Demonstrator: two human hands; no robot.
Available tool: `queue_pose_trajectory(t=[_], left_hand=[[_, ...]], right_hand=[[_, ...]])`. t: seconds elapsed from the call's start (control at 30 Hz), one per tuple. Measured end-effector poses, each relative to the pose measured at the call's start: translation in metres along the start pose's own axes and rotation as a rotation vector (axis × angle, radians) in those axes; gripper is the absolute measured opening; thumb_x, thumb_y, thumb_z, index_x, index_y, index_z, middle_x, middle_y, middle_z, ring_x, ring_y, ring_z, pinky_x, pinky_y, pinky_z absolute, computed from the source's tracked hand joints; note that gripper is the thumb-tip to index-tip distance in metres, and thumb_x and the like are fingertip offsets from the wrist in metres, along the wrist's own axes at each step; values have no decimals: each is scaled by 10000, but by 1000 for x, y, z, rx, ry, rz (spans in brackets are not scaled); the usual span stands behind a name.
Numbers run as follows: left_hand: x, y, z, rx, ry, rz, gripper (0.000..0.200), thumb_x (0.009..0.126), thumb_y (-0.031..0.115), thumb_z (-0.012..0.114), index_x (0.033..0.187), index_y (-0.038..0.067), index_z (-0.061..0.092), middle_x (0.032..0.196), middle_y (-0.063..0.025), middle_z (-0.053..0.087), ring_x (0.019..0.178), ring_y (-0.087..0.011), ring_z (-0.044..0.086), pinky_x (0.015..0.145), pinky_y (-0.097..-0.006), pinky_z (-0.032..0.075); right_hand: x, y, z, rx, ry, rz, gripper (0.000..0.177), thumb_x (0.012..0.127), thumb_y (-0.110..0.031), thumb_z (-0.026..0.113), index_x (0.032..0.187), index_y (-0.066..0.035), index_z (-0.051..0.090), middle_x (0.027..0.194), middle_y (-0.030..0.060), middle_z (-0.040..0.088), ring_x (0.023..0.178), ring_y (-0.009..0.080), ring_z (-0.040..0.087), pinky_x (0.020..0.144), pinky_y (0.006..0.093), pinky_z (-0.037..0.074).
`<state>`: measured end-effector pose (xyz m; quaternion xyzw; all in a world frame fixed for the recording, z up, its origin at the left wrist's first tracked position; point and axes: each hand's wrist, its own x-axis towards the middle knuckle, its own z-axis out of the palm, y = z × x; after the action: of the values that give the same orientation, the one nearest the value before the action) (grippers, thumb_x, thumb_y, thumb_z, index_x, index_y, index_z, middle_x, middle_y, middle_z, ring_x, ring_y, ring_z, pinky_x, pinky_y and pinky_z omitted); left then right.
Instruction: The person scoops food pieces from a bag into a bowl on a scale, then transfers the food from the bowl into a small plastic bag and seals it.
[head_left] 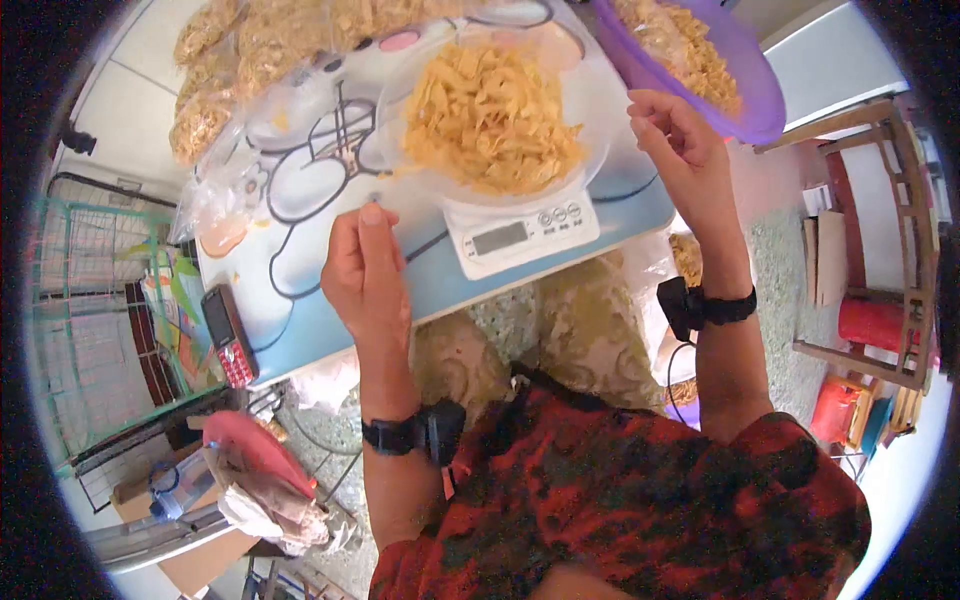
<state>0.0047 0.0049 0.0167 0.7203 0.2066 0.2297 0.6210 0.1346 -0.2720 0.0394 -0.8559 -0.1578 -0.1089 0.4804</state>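
Observation:
A white kitchen scale [525,235] sits at the table's near edge, with a display and several buttons on its front. On it rests a wide translucent bowl [393,140] heaped with yellow-orange dried strips [495,120]. My left hand [368,262] is closed just left of the scale, thumb over curled fingers. Whatever it may hold is hidden. To the right of the bowl's rim hovers my right hand [680,140], fingers loosely bent, with a gap between thumb and index finger and nothing visible in it. Neither hand visibly touches the bowl.
Filled clear bags [270,45] line the table's far left, with crumpled plastic [215,195] nearer. A purple basin [765,95] of strips stands at the far right. A red phone [228,335] lies at the left corner of the patterned table [300,250]. Cables hang below.

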Motion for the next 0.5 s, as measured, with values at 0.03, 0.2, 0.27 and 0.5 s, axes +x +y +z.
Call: queue_pose_trajectory(t=[0.03,0.2,0.27,0.5], left_hand=[[0,3,1,14,0,-4,294,987,291,523,829,50,579,632,30,467,544,-41,399,481,-199,309],[0,-4,1,-32,9,4,297,988,297,522,817,58,566,629,36,449,537,-35,381,466,-197,294],[0,-5,2,-47,19,-17,296,987,299,523,814,62,563,623,40,442,533,-34,375,462,-196,287],[1,-7,2,-36,21,-53,270,1000,247,515,840,37,567,615,35,449,540,-27,379,479,-192,299]], right_hand=[[6,-1,-9,-24,22,-42,255,893,-167,642,1130,-73,648,929,9,650,764,82,560,672,229,467],[45,16,-82,-137,244,-83,267,895,-181,650,1120,-37,655,941,42,678,793,104,601,695,251,492],[55,22,-110,-297,277,-77,261,897,-191,648,1096,-24,663,923,61,690,788,116,617,702,263,503],[103,94,-138,-618,-118,-72,286,913,-222,617,1109,-18,658,873,43,668,787,98,594,702,244,481]])
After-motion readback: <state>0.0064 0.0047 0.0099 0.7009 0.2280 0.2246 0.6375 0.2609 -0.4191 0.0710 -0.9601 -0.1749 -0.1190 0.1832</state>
